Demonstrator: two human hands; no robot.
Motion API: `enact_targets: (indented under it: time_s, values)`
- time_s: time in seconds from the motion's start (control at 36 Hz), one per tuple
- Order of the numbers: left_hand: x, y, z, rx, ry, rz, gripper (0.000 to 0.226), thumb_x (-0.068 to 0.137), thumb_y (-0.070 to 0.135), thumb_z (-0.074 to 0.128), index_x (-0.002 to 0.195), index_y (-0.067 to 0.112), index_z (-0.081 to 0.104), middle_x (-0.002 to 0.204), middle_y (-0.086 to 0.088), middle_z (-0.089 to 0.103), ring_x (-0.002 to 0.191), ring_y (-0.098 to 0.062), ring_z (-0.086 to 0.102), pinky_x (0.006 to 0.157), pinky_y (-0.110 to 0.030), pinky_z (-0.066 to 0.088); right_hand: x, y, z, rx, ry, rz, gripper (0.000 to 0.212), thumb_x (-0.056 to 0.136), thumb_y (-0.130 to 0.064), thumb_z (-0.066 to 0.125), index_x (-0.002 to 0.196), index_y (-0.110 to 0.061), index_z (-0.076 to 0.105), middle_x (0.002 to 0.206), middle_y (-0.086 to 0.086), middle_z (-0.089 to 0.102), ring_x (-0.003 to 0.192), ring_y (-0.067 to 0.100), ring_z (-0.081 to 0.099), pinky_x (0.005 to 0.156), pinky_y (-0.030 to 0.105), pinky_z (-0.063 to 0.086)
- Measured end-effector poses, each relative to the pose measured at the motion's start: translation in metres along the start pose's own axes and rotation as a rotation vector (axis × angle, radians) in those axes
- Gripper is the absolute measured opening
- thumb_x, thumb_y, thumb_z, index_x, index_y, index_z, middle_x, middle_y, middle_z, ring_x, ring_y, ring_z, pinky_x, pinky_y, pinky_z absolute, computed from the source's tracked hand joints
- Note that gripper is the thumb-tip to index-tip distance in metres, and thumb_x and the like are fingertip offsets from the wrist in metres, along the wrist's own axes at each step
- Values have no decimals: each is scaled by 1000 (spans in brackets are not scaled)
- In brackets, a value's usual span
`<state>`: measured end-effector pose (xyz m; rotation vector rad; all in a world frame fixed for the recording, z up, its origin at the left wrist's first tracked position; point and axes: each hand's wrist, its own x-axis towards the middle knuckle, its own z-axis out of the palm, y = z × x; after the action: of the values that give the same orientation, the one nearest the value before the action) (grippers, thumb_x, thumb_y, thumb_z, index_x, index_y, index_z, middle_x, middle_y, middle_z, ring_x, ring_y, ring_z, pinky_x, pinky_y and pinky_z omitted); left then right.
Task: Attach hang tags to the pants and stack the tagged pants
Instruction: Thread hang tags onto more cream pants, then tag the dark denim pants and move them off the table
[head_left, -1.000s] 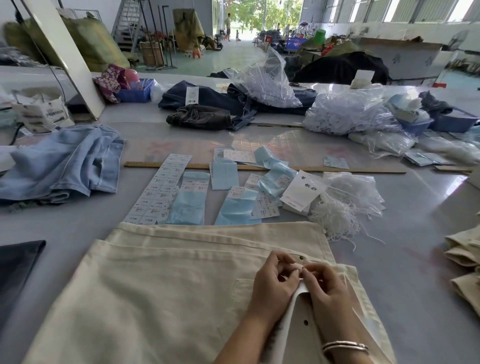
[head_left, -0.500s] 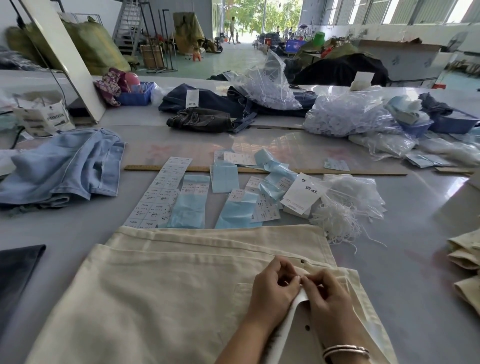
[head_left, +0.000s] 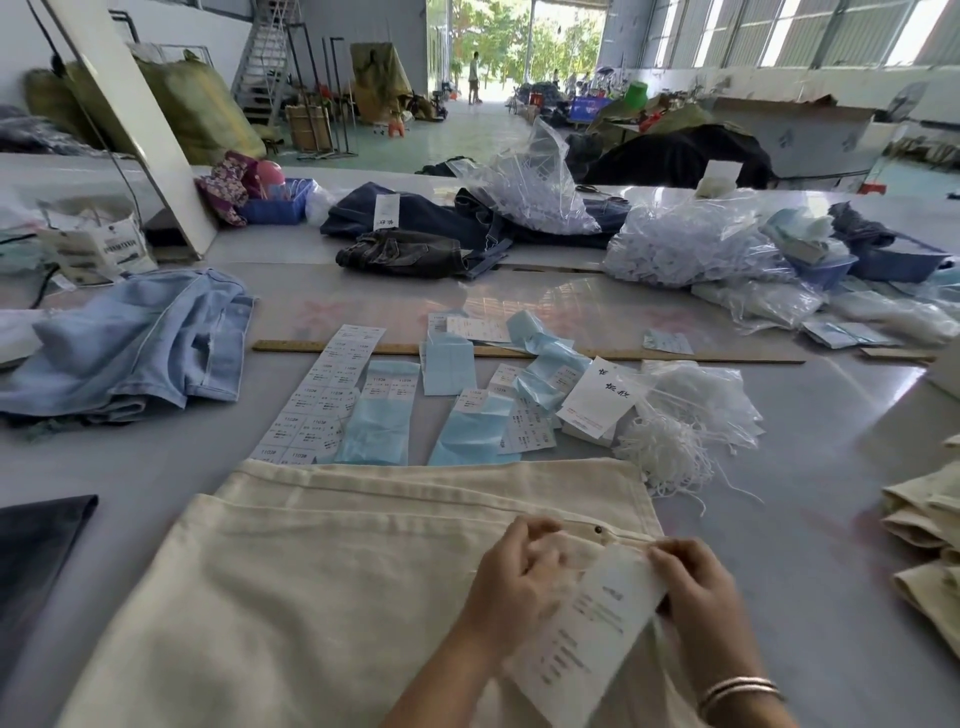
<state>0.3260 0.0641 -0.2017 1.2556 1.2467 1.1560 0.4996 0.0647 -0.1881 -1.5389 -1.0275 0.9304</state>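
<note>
At the bottom of the frame, cream pants (head_left: 311, 571) lie flat on the table (head_left: 831, 467). Both hands sit on them at the lower right. The left hand (head_left: 511, 577) has its fingers curled near the pocket edge, but it is blurred, so I cannot tell if it pinches anything. The right hand (head_left: 696, 592) pinches the top of a white tag (head_left: 587, 634), which lies tilted between the two hands, just below a small rivet (head_left: 598, 530). The tag looks like it is being tied or looped on right now, so this pair seems almost tagged but not done.

At the right edge, more cream pants lie in a folded pile (head_left: 919, 525). These may be the finished ones, but I cannot see tags on them.

A bit farther up, in the middle, lie blue and white sticker strips (head_left: 379, 415), a stack of white tags (head_left: 597, 400) and a heap of white strings (head_left: 675, 447) in a clear bag. So there are lots of tags left to use.

At the left lie light blue jeans (head_left: 130, 343). Farther back are dark jeans (head_left: 415, 228), one with a tag on it. How many pants are still to be tagged and stacked, I cannot tell.
</note>
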Motion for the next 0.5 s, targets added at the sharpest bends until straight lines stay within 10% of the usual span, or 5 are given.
enact_targets:
  time_s: [0.17,0.33,0.5]
  values:
    - [-19,1,-74,292,212,149,28,87,-1,64,81,25,70,82,13,72,77,0,65,73,-16,49,33,-9,-68,-172,18,46,26,88,9,50,75,-11,60,75,18,59,60,21,50,42,16,44]
    - [-49,-15,-151,903,537,99,17,70,19,53,71,18,70,74,1,68,71,-29,66,65,-39,53,20,-47,-30,-683,79,-404,20,80,-2,69,76,-21,69,94,5,59,87,31,57,72,34,42]
    - [-58,-32,-157,653,697,-14,24,82,4,66,72,27,65,80,3,65,79,-27,62,72,-34,47,-40,-69,123,-838,-578,-846,31,88,-15,51,114,-28,60,130,-6,48,123,17,38,104,32,31]
